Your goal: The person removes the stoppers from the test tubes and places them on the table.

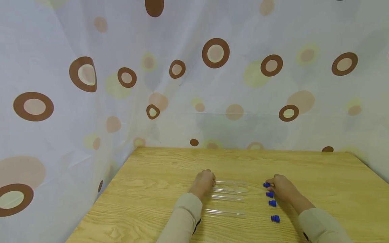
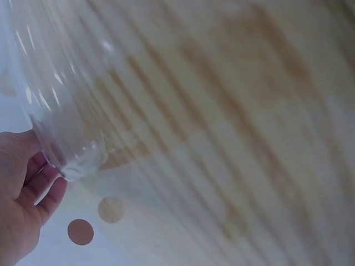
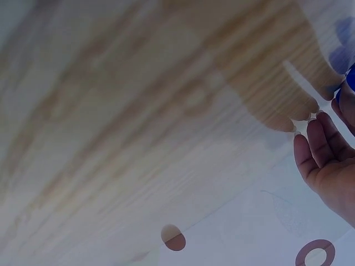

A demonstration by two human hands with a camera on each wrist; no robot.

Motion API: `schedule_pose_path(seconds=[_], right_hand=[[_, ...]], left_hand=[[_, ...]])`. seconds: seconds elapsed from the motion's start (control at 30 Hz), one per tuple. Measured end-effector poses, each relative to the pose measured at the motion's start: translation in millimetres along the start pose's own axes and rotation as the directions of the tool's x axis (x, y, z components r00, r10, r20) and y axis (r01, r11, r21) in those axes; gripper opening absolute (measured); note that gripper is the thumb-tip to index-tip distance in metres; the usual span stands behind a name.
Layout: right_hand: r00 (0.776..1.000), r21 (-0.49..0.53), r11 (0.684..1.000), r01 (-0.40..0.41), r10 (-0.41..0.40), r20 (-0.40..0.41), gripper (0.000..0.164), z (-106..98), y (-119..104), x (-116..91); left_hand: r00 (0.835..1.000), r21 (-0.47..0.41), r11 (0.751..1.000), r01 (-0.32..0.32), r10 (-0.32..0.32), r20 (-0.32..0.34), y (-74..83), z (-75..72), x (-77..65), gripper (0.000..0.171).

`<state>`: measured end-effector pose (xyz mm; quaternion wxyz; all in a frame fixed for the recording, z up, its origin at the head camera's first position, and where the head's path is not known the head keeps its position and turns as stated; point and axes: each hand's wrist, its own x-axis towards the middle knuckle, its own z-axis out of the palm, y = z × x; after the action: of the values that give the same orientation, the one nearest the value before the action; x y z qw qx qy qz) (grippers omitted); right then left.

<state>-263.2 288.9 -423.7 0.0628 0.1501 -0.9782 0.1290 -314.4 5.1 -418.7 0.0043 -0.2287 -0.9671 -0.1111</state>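
Note:
Several clear glass test tubes lie side by side on the wooden table, pointing left to right; the nearest test tube (image 1: pixel 225 213) lies a little apart. My left hand (image 1: pixel 203 184) pinches the left end of the farthest test tube (image 1: pixel 231 183). In the left wrist view, the thumb and fingers are at the rounded end of a test tube (image 2: pixel 77 158). My right hand (image 1: pixel 282 189) pinches the farthest blue cap (image 1: pixel 266 185) between thumb and forefinger. That blue cap (image 3: pixel 350 79) shows at the right edge of the right wrist view, partly cut off.
More blue caps, including the nearest cap (image 1: pixel 275 218), lie in a column right of the tubes. The wooden table (image 1: pixel 136 189) reaches back to a pale curtain (image 1: pixel 182 44) with brown and yellow circles, which also hangs along the left side.

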Motion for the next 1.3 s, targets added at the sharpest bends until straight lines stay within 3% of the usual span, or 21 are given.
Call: schedule_pose_path(seconds=[0.2, 0.37, 0.6, 0.77, 0.97, 1.3], right_hand=[[1.000, 0.001, 1.000, 0.004, -0.004, -0.002, 0.022, 1.4, 2.2, 0.9], [1.000, 0.001, 1.000, 0.009, -0.009, -0.007, 0.022, 2.5, 3.8, 2.1], [0.999, 0.010, 0.999, 0.033, -0.033, -0.019, 0.020, 0.2, 3.3, 1.1], [0.999, 0.032, 0.999, 0.034, -0.034, -0.014, 0.023, -1.1, 5.1, -1.0], [1.000, 0.029, 0.999, 0.025, -0.024, -0.018, 0.013, -4.9, 3.6, -5.8], [0.999, 0.029, 0.999, -0.034, 0.034, -0.001, 0.032, -8.6, 2.0, -11.9]], left_hand=[[1.000, -0.035, 0.999, 0.020, -0.019, 0.008, 0.4, -1.1, -0.5, 0.007], [1.000, 0.011, 1.000, -0.006, 0.006, -0.025, -2.0, -0.2, -1.0, 0.006], [1.000, -0.013, 1.000, 0.005, -0.005, -0.009, -3.9, -1.1, -1.2, 0.007], [1.000, 0.034, 0.999, -0.012, 0.012, -0.012, -3.1, -0.9, -1.4, 0.009], [0.999, 0.066, 0.997, -0.039, 0.041, -0.021, -3.4, -0.6, -1.7, 0.008], [0.996, 0.076, 0.995, -0.066, 0.070, -0.049, -5.0, -1.5, -3.1, 0.008]])
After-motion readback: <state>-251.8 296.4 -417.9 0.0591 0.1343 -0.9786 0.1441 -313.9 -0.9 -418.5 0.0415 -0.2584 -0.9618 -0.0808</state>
